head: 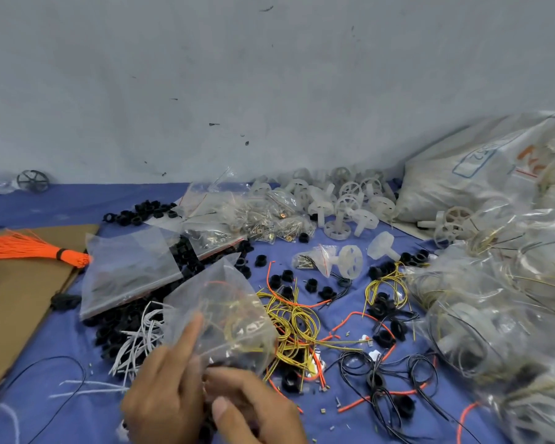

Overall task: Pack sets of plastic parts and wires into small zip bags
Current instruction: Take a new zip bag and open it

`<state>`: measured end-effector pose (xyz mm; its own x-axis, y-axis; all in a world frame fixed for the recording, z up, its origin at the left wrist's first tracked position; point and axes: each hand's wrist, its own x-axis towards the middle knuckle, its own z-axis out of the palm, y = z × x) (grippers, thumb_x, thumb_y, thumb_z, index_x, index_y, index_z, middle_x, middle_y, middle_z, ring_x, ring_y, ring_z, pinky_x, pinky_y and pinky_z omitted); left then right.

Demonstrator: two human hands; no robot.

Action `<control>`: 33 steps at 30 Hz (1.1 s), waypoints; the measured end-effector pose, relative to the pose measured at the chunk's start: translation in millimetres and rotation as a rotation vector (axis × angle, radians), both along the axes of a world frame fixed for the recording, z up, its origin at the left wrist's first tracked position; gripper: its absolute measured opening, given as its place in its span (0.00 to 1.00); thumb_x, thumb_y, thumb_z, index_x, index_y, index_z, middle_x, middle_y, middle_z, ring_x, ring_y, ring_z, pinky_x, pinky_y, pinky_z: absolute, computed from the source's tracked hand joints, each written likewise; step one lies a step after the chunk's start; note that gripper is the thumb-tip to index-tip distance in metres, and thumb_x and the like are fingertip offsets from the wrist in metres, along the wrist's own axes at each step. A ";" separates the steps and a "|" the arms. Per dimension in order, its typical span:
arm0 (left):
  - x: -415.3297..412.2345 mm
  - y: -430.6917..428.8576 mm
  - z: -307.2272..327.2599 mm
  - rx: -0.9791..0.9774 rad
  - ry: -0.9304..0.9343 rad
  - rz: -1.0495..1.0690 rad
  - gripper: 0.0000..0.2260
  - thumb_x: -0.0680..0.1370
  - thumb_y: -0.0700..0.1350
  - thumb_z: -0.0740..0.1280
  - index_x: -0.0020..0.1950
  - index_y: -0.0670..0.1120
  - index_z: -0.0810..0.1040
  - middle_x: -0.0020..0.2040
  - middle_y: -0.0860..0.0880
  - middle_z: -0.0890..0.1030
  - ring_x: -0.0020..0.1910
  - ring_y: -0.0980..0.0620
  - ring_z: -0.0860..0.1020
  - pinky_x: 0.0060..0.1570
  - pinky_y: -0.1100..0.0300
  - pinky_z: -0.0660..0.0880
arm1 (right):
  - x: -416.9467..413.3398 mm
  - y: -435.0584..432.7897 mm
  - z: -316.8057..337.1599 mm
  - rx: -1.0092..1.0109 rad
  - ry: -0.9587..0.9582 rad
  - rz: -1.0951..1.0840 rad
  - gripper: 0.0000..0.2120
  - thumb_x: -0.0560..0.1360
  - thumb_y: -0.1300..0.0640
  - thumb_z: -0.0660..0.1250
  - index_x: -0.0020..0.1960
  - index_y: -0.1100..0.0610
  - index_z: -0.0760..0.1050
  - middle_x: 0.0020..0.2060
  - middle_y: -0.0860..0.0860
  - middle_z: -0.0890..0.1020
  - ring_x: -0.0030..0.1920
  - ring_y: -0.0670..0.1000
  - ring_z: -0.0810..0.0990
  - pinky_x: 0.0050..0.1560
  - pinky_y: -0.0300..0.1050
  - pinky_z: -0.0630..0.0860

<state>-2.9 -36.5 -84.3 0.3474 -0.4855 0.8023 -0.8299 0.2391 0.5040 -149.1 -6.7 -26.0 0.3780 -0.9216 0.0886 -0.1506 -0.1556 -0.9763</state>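
**Small zip bag held up between both your hands**

Your small clear plastic zip bag [225, 302], with yellow wire showing inside, stands up at the near centre of the blue-covered surface [61, 203]. Your right hand [257, 408] pinches the bag's near bottom edge with curled fingers. Your left hand [164, 392] lays one straight finger up the bag's left face; blur hides whether its other fingers grip. A tangle of loose yellow wires [293, 322] lies just right of the bag, and a heap of black plastic rings [109, 336] lies to its left.
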 end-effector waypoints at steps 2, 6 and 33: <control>3.9 -11.1 -1.6 0.014 0.055 0.023 0.17 0.81 0.48 0.65 0.70 0.58 0.76 0.44 0.66 0.71 0.35 0.61 0.69 0.40 0.69 0.68 | -13.2 -10.1 -15.3 -0.156 0.159 -0.114 0.12 0.71 0.43 0.63 0.52 0.34 0.79 0.42 0.36 0.83 0.40 0.38 0.80 0.43 0.29 0.73; -8.6 -15.9 -15.4 0.129 0.135 -0.118 0.24 0.77 0.56 0.69 0.73 0.59 0.71 0.45 0.65 0.72 0.38 0.64 0.72 0.43 0.76 0.69 | -50.6 -39.0 -31.8 -0.338 0.472 -0.272 0.08 0.75 0.48 0.66 0.51 0.40 0.80 0.45 0.37 0.81 0.48 0.41 0.76 0.51 0.29 0.69; -6.8 -11.9 -10.8 0.393 0.377 -0.406 0.22 0.73 0.63 0.66 0.68 0.68 0.69 0.56 0.62 0.80 0.43 0.54 0.81 0.37 0.60 0.78 | -119.1 -113.9 -0.4 0.171 -0.621 -0.864 0.12 0.83 0.62 0.55 0.52 0.50 0.76 0.39 0.49 0.78 0.35 0.47 0.74 0.31 0.40 0.71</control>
<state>-9.7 -48.4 -95.0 0.2969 -0.8673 0.3996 -0.4635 0.2350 0.8544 -268.2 -120.6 -26.4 -0.4731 -0.8736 -0.1143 0.3853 -0.0885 -0.9185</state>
